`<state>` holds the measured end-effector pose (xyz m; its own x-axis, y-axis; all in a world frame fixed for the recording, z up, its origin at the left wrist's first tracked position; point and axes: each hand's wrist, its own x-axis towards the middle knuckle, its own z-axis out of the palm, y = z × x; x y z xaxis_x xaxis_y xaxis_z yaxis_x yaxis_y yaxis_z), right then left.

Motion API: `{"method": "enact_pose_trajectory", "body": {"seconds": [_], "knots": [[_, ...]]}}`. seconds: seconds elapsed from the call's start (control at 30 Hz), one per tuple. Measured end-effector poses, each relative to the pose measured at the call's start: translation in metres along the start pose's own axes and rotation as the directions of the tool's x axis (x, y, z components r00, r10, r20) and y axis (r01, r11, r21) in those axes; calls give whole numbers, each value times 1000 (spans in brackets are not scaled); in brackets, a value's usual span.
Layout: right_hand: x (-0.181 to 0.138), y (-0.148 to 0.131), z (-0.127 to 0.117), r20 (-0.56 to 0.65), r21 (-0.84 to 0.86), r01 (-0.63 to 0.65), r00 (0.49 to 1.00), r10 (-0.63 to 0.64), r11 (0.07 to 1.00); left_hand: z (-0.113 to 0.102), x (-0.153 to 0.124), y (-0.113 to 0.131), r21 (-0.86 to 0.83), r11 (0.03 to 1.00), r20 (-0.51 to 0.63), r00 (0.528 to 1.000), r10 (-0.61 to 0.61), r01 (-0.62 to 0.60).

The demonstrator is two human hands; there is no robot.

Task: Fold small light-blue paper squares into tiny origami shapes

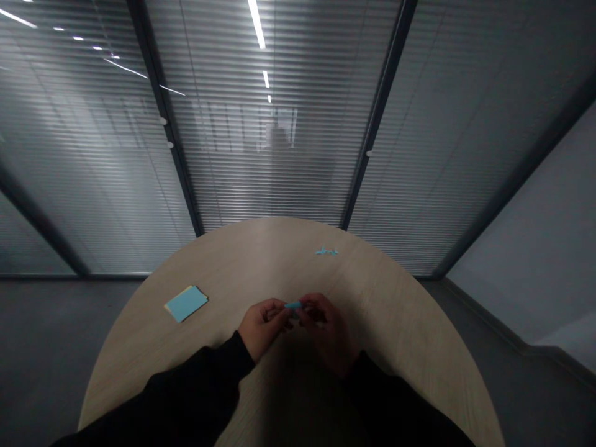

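Left to right: on the round wood-grain surface [251, 267], a stack of light-blue paper sheets [187, 303] is laid at an angle, with yellowish edges exposed underneath; probably parked there to be kept within left-hand reach but out from under the forearms. At near centre, the left hand [265, 329] is curled with thumb and fingertips brought together; left grip is closed on the left end of a small blue paper piece [293, 305]. That piece is held between the two hands, roughly level, in front of the body. Its folds are too small to be read. The other end is pinched by the right hand [325, 329]; right grip is closed on it too, fingers bent over from above. Both ends are likely pinned so something this small can be kept steady and worked by fingertip. Whether the hands are rested on the wood cannot be told. Past the right hand, small pointed light-blue paper bits [326, 251] are set toward the far edge, well apart from the stack, presumably so they aren't brushed by the sleeves. Whether folded or torn: can't be told.
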<state>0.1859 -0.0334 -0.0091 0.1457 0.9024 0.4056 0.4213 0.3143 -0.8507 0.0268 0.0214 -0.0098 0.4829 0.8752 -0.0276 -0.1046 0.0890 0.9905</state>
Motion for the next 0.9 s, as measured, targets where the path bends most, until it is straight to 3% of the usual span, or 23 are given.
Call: {"method": "enact_pose_trajectory", "body": {"seconds": [0.2,0.9], "knots": [[0,-3,-4,29,-252,178,984,-176,951,0,0,2,-9,999,-7,999,-41,41],[-1,-8,-8,49,-402,279,958,-283,872,-1,-2,9,3,999,1,999,-38,38]]}}
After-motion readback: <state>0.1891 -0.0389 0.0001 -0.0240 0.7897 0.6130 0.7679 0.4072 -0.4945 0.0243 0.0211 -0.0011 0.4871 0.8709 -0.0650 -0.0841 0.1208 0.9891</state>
